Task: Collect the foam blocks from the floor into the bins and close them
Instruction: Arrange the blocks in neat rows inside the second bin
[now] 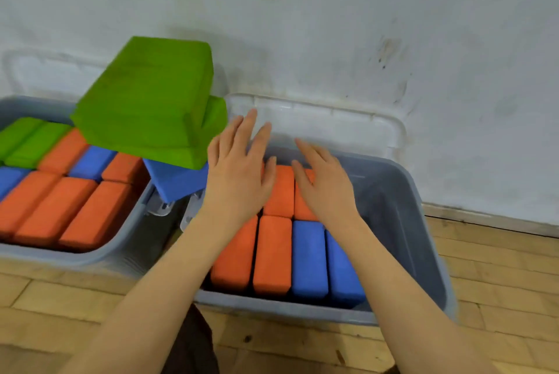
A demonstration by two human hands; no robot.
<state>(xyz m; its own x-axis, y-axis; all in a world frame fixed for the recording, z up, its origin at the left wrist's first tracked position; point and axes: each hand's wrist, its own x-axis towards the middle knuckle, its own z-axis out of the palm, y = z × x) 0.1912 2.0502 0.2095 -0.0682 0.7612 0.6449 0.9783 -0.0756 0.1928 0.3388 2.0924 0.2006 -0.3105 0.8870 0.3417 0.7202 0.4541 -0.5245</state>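
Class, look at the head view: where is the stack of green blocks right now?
The stack of green blocks sits left of centre, on a tilted blue block at the left bin's right edge, beside the left hand.

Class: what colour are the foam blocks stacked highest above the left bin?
Green foam blocks, head view.

You have two bins on the floor (75,298), side by side against the wall (332,10): the left bin (90,255) and the right bin (402,207). Foam blocks (69,210) lie packed in rows in the left bin, with a stack of blocks (151,101) piled over its right end. In the right bin, blocks (290,255) fill its left part. Its lid (332,125) stands behind it, leaning on the wall. Your left hand (239,171) and right hand (323,183) are over the right bin's far row.
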